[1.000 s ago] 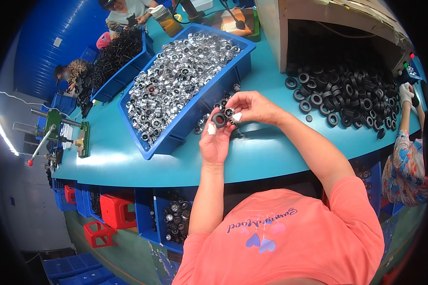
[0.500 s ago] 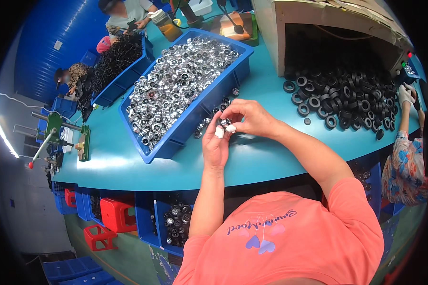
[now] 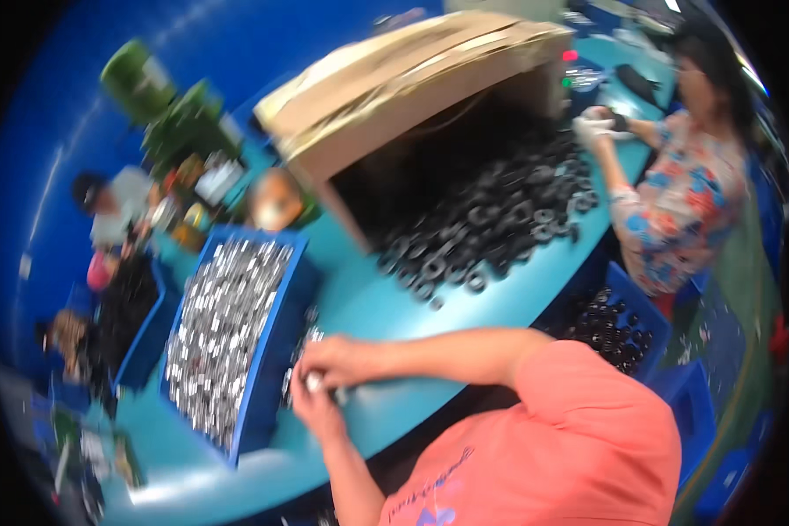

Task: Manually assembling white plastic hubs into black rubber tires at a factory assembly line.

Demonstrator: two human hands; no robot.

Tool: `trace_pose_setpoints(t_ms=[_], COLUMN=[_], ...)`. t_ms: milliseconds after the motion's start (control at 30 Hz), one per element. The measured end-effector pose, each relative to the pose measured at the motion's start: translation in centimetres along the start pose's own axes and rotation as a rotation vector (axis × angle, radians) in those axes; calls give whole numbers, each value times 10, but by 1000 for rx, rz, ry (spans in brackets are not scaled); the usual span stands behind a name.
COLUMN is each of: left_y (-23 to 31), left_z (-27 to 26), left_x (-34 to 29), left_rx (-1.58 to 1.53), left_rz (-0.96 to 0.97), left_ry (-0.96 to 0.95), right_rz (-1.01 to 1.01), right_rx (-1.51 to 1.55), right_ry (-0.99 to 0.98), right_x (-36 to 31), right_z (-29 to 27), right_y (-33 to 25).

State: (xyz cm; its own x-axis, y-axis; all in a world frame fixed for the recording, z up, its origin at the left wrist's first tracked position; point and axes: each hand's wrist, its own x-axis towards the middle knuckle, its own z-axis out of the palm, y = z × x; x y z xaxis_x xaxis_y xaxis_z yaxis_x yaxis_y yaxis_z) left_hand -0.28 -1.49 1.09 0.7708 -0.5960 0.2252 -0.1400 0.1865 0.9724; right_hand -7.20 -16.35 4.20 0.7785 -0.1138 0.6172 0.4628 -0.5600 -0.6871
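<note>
My left hand (image 3: 320, 414) and my right hand (image 3: 342, 359) meet over the near side of the table, fingers closed together. Between them is a small silver-and-black wheel hub, clearer in the earlier picture and now mostly hidden and smeared by motion. White covers (image 3: 314, 381) show at my fingertips. Just left of my hands stands a blue bin (image 3: 269, 342) heaped with shiny wheel hubs (image 3: 223, 320). A few loose hubs (image 3: 312, 328) lie along its right side, close to my right hand.
A large cardboard box (image 3: 430, 83) stands open at the back, with black rubber tyres (image 3: 500, 219) spilling out. A co-worker (image 3: 688, 197) with white gloves is at the right. Black parts (image 3: 127, 302) fill another bin at left. Below the table edge, a bin holds dark parts (image 3: 609, 337).
The view has swung to the right, so the table, bins and box appear further left and tilted, and the right-hand co-worker shows more fully. My hands stay together at the hub.
</note>
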Motion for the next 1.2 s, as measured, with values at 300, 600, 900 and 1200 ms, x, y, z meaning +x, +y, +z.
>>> trace_pose_setpoints(t_ms=[300, 600, 900, 1200], left_y=[-1, 4, 13, 17], left_z=[-1, 2, 21, 31], left_x=[-8, -6, -15, -23], left_rx=[-67, 36, 136, 136], left_rz=[-30, 50, 57, 48], left_ry=[53, 69, -57, -189], right_rz=[338, 71, 127, 180], right_rx=[194, 189, -14, -61], right_ry=[-203, -33, 123, 431], right_x=[-4, -5, -14, -38], right_z=[-4, 15, 26, 40], right_y=[21, 31, 16, -23])
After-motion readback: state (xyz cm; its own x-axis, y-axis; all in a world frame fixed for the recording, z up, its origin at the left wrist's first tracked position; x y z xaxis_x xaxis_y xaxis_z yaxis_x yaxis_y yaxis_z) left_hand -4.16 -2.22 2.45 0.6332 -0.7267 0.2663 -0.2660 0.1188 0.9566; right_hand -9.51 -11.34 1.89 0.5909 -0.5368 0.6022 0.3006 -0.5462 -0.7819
